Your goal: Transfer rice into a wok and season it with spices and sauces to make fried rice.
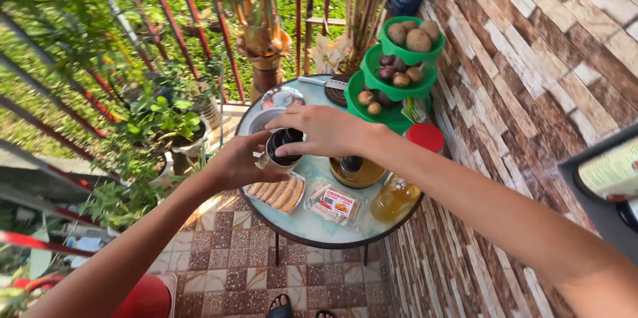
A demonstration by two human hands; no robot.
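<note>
The round pale-green glass worktop (312, 225) is partly hidden by both arms. Above its middle, a small dark-topped jar (282, 150) is gripped by the left hand (240, 162) and capped by the right hand (327, 130). The green three-tier plastic stand (397, 89) crowds the far edge; the near rim lies bare.
</note>
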